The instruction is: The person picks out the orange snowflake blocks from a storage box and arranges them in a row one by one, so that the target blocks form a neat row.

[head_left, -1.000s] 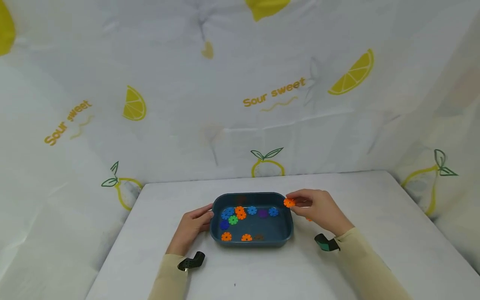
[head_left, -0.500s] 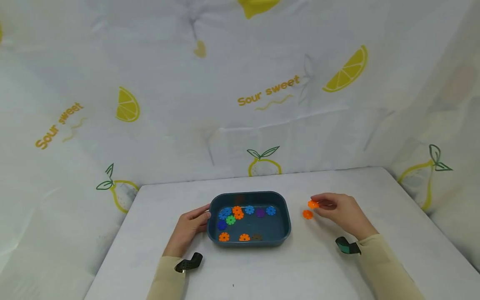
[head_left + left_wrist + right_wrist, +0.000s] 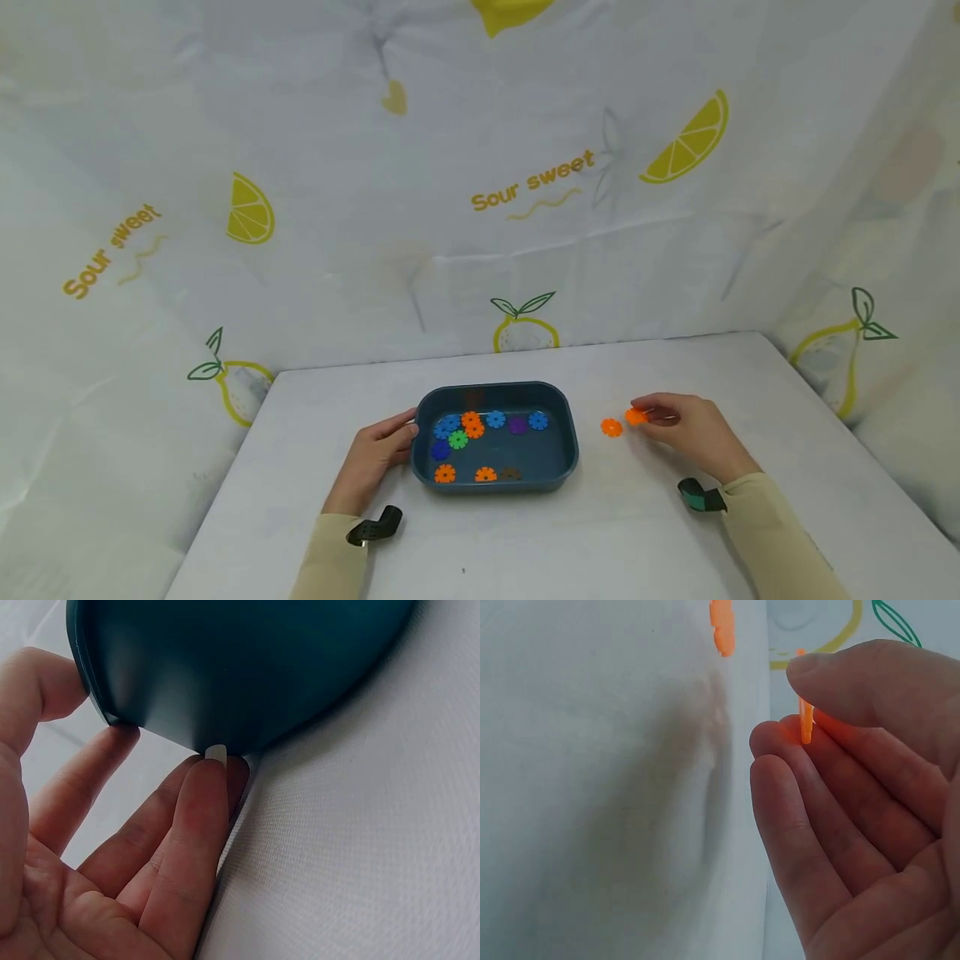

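Head view high; wrist views close

Dark teal tray, orange snowflake disc on white table, lemon-printed white backdrop.

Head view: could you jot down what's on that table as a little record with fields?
Surface: white table
Container: dark blue tray holding orange, blue, green and purple snowflake discs
Left hand: fingers rest against the tray's left wall
Right hand: pinches an orange disc between thumb and fingers
Loose piece: second orange disc lying on the table, between tray and right hand
Backdrop: white lemon-print cloth
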Motion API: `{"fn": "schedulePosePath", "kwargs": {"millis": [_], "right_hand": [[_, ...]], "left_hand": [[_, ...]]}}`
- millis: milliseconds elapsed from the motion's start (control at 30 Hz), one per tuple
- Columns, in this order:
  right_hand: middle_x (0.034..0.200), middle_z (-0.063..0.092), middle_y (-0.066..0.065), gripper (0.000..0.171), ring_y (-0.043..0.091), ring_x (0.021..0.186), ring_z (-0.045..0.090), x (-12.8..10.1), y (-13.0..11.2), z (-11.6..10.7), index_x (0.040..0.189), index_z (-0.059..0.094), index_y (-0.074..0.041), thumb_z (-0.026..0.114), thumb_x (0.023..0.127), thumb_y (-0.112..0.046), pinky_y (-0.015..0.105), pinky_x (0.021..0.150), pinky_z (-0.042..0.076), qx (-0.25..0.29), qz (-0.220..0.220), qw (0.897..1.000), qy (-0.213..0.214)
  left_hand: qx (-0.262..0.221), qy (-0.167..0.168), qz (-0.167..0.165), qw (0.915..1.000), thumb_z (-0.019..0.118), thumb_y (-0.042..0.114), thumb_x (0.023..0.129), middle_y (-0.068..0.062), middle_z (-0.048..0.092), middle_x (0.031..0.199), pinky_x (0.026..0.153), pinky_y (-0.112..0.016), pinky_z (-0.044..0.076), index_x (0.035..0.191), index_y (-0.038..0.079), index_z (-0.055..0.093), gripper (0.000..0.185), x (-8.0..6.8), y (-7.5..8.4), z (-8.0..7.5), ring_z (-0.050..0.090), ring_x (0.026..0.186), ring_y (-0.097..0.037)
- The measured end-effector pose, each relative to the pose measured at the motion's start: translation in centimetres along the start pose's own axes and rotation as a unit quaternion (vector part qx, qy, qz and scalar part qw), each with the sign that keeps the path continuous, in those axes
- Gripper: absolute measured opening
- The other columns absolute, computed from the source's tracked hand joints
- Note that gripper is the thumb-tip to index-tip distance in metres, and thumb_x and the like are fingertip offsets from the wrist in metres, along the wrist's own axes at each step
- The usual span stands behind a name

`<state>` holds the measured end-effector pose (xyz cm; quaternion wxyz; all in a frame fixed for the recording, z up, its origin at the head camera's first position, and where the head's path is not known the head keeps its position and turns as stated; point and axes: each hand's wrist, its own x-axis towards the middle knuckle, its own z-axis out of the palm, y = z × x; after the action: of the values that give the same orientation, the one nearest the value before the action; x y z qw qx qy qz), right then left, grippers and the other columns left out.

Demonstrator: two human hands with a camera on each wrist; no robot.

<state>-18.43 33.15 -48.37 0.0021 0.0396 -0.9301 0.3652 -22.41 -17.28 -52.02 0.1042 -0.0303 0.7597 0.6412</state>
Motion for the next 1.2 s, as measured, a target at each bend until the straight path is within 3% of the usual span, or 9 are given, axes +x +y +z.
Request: {"fn": "schedulePosePath", "kwargs": {"millis": [200,400,633,1200], "right_hand": [[0.123,0.08,0.004,0.035,0.022,0.107,0.075,0.07,0.53,0.56,0.129,0.079,-0.017,0.084,0.095,-0.023,0.028,0.088,0.059,-0.009,0.012,1.0,-0.01],[0.121,0.081,0.001,0.034,0.019,0.106,0.075,0.14,0.68,0.88,0.127,0.08,-0.017,0.085,0.094,-0.022,0.029,0.089,0.06,-0.012,0.008,1.0,-0.008],[0.123,0.08,0.005,0.032,0.024,0.108,0.075,0.23,0.64,0.97,0.127,0.08,-0.017,0.083,0.095,-0.021,0.048,0.096,0.062,-0.021,0.005,1.0,-0.011],[0.125,0.079,0.007,0.034,0.025,0.108,0.074,0.38,0.72,1.05,0.128,0.079,-0.014,0.082,0.095,-0.018,0.05,0.096,0.062,-0.025,0.003,1.0,-0.012]], "left_hand": [[0.004,0.003,-0.003,1.0,0.08,0.042,0.098,-0.006,0.073,0.143,0.096,-0.032,0.064,0.142,0.023,0.073,0.048,-0.3,0.04,-0.03,0.077,0.11,-0.02],[0.001,0.002,-0.007,1.0,0.08,0.044,0.098,-0.006,0.073,0.143,0.097,-0.031,0.064,0.142,0.024,0.073,0.049,-0.36,0.02,-0.04,0.076,0.111,-0.021],[-0.008,0.001,-0.008,0.9999,0.081,0.044,0.097,-0.006,0.074,0.142,0.096,-0.03,0.064,0.143,0.023,0.073,0.052,-0.31,0.06,0.04,0.077,0.11,-0.021],[-0.007,0.001,-0.009,0.9999,0.081,0.044,0.096,-0.007,0.073,0.143,0.097,-0.032,0.064,0.144,0.023,0.072,0.052,-0.21,0.15,0.15,0.077,0.111,-0.021]]}}
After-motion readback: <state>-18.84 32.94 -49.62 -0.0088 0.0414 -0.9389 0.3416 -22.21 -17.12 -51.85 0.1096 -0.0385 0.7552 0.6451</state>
